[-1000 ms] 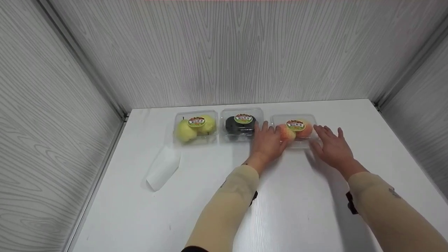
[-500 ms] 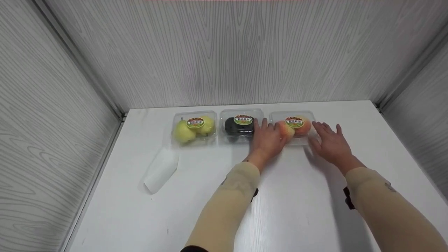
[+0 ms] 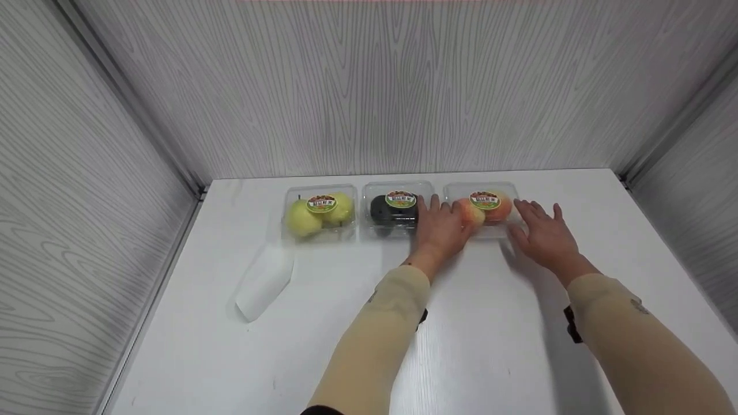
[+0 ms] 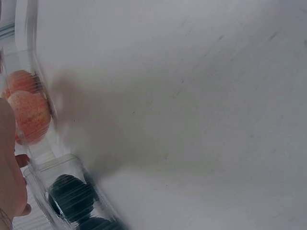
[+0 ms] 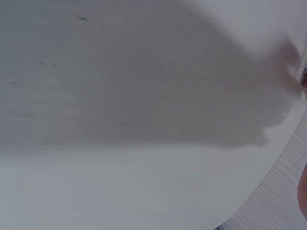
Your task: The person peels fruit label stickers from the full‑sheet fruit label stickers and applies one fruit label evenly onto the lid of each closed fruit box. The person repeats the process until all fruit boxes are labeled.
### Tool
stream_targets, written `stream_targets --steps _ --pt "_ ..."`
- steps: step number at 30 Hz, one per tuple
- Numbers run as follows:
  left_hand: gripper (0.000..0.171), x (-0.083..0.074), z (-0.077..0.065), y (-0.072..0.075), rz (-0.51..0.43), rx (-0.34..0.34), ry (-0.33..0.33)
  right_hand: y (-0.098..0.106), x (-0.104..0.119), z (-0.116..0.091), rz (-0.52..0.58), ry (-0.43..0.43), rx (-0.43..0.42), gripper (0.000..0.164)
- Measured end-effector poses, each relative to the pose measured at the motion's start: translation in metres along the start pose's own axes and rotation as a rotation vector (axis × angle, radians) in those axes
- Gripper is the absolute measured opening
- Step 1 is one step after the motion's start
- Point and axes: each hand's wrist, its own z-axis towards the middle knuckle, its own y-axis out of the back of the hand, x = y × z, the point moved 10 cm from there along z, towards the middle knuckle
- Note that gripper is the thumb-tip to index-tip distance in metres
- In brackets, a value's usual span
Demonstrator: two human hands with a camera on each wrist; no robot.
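Note:
A clear plastic fruit box (image 3: 455, 190) with two red-and-yellow fruits (image 3: 498, 208) inside and an oval label on its lid lies between both hands. My left hand (image 3: 440, 231) rests at its left side, fingers extended and thumb beside the nearer fruit. On the other side, my right hand (image 3: 546, 237) has its straight fingers at the box's right edge. A second clear box (image 3: 369, 188) holding dark fruit (image 3: 383, 208) lies just left of my left fingers. The left wrist view catches part of the left hand (image 4: 9, 177) beside both boxes.
Farther left is a third clear box (image 3: 293, 191) with two yellow-green pears (image 3: 303, 219). A curved white sheet-like piece (image 3: 265, 285) lies in front of it on the white table (image 3: 473, 346). Wood-grain panels (image 3: 392, 86) enclose the back and both sides.
The box of red-and-yellow fruit has slid slightly away from me between my hands, nearly level with the other two boxes. Over the last half second, the hands hardly move.

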Motion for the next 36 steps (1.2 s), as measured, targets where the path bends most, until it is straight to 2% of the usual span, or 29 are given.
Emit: stream_targets --steps 10,18,27,33,36 --pt "0.065 0.0 0.002 0.002 -0.003 -0.006 0.009 -0.002 -0.003 0.001 0.02 -0.028 0.034 0.068" --pt "0.066 0.001 -0.002 0.0 -0.005 0.019 0.027 -0.005 0.001 0.0 0.001 -0.023 0.043 0.065" --pt "0.074 0.012 -0.004 -0.006 -0.007 0.062 0.06 -0.015 0.001 0.006 0.044 -0.124 0.069 0.072" --pt "0.083 0.02 -0.015 0.0 -0.065 0.039 0.071 -0.014 0.006 0.003 0.046 -0.131 0.043 0.081" --pt "0.085 0.029 -0.022 0.002 -0.064 0.036 0.079 -0.012 0.011 0.002 0.042 -0.115 0.03 0.081"
